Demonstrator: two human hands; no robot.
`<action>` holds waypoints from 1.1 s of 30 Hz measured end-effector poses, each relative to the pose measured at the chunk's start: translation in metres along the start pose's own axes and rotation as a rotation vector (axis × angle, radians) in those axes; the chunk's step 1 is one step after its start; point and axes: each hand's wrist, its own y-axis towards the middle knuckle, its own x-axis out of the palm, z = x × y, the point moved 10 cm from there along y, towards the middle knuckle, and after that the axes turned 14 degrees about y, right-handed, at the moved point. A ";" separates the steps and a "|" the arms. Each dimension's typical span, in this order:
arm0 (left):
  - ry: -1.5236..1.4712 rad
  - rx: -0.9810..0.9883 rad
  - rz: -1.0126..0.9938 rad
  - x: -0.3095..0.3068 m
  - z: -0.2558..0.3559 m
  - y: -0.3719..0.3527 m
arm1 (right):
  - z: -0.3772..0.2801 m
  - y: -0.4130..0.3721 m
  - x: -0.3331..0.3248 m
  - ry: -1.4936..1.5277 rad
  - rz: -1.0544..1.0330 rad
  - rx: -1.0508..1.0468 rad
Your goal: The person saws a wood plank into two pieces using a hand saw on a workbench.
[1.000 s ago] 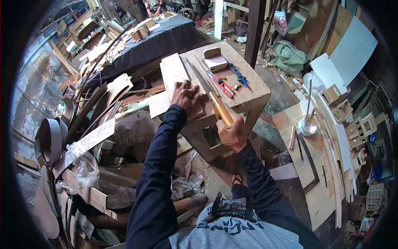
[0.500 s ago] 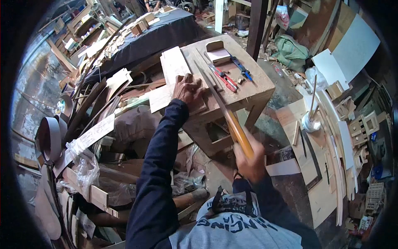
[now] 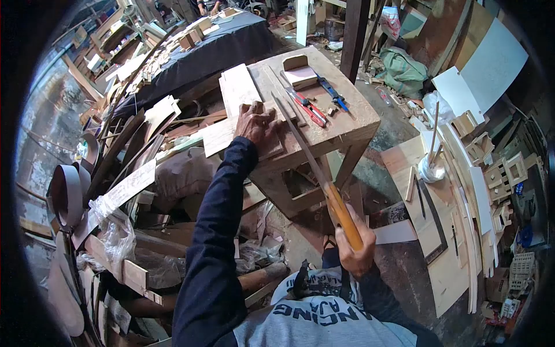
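Observation:
My left hand [image 3: 256, 124] presses down with bent fingers on a thin wooden board [image 3: 219, 136] at the near left edge of the small workbench [image 3: 357, 118]. In my right hand [image 3: 355, 248] is the yellow-brown handle of a handsaw [image 3: 309, 157], whose blade slants up and left across the bench edge, just right of my left hand. Another pale board [image 3: 241, 87] lies beyond my left hand. Red-handled [image 3: 312, 111] and blue-handled [image 3: 333, 93] tools rest on the bench beside a small open box [image 3: 300, 75].
A cloth-covered table [image 3: 219, 49] with wood pieces stands at the back left; part of another person [image 3: 209, 7] shows behind it. Scrap wood and plastic [image 3: 118, 231] fill the left side. Wooden panels and strips [image 3: 428, 231] lie at the right, near a dark post [image 3: 354, 40].
My right hand has moved down and slightly right, drawing the saw back towards my body. My left hand still presses on the board.

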 end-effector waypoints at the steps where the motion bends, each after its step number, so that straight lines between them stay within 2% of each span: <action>1: -0.003 0.005 -0.016 -0.002 0.003 0.001 | 0.000 0.016 0.007 0.026 -0.003 0.005; 2: 0.018 0.026 0.014 -0.003 0.004 0.001 | 0.001 0.037 0.017 0.058 -0.003 -0.020; 3: 0.011 0.012 0.008 -0.005 0.004 0.002 | 0.003 0.059 0.030 0.055 -0.033 0.056; 5: -0.006 -0.020 -0.003 -0.009 0.005 0.002 | 0.012 0.089 0.046 0.075 -0.015 -0.115; 8: 0.020 -0.020 0.155 -0.003 -0.003 -0.003 | 0.038 0.064 0.037 0.054 -0.041 0.046; 11: 0.026 -0.027 0.097 0.000 -0.005 -0.001 | 0.020 0.024 0.014 0.062 0.023 -0.023; 18: 0.009 0.023 0.119 -0.004 -0.001 -0.001 | 0.015 0.006 0.012 0.079 -0.046 0.198; 21: 0.018 0.050 0.112 -0.012 0.010 -0.011 | 0.015 -0.008 0.005 0.023 -0.034 0.083; 24: 0.019 0.047 0.006 -0.013 0.023 -0.022 | 0.003 -0.024 -0.004 0.006 -0.058 0.045; 25: 0.029 0.042 -0.028 -0.011 0.024 -0.025 | 0.003 -0.029 -0.007 0.006 -0.055 0.056; 26: 0.039 0.112 0.071 -0.014 0.028 -0.029 | 0.003 -0.033 -0.008 0.005 -0.054 0.067; 27: 0.028 0.109 0.074 -0.015 0.027 -0.030 | 0.003 -0.038 -0.009 0.006 -0.054 0.079; 30: 0.000 0.092 0.092 -0.015 0.026 -0.027 | -0.008 -0.048 -0.014 -0.020 -0.079 0.226; 33: -0.019 0.077 0.103 -0.013 0.025 -0.026 | -0.030 -0.051 -0.020 0.021 -0.093 0.207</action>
